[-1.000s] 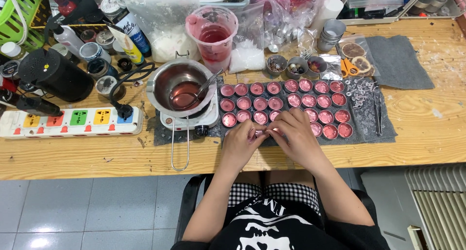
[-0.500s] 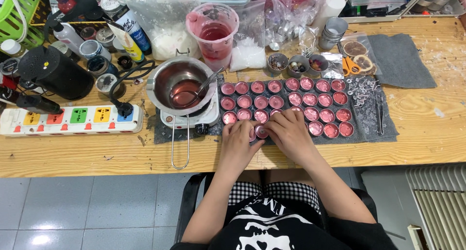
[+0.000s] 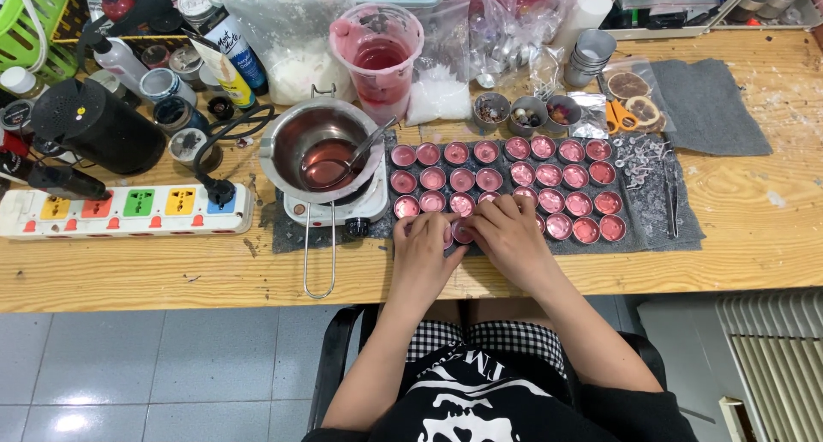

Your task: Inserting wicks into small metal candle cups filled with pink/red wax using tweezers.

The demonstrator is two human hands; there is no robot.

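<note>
My left hand [image 3: 423, 252] and my right hand [image 3: 512, 239] rest side by side at the front edge of a grey felt mat [image 3: 651, 228]. Their fingertips close around one small round tin of pink wax [image 3: 463, 231], pinching it from both sides. Several rows of matching pink-filled tins [image 3: 549, 176] cover the mat just beyond my fingers. My right hand hides some of the front-row tins.
A metal pouring pot [image 3: 321, 155] with pink liquid and a spoon sits on a small white hot plate [image 3: 343, 212] left of the mat. Behind stand a pink measuring jug [image 3: 377, 56], small bowls [image 3: 523, 114], bottles, bags. A power strip [image 3: 129, 212] lies left; tweezers [image 3: 669, 198] right.
My hands moved slightly forward onto the mat and parted a little, so the small pink tin between my fingertips now shows. Nothing else on the table moved.
</note>
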